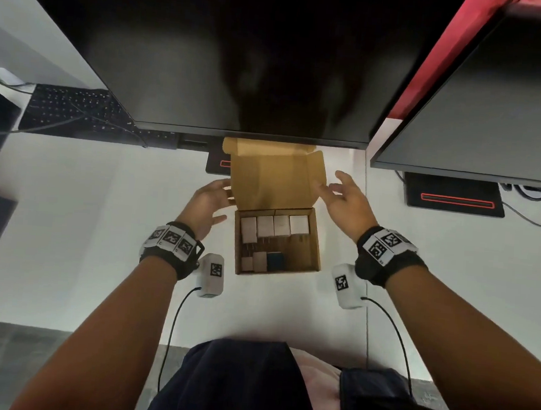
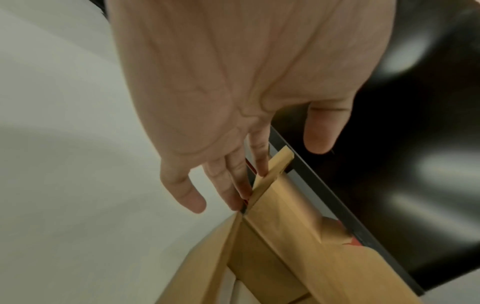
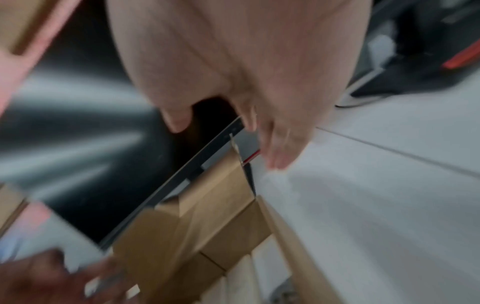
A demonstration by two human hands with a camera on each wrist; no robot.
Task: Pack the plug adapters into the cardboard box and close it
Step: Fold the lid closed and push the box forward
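Bare white desk (image 1: pixel 101 225) either side of the cardboard box (image 1: pixel 316 240); low monitor (image 1: pixel 241 58) just behind its raised lid (image 1: pixel 274 179).

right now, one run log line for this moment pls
stage: closing | cardboard box: open, lid upright | plug adapters: inside | left hand: fingers at lid's left flap | right hand: open beside right flap

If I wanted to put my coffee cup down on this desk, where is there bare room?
Bare white desk lies left of the open brown cardboard box, below the black keyboard. Another bare patch lies right of the box, below the black monitor stand. It is crowded around the box, where the left hand and right hand flank its raised lid.
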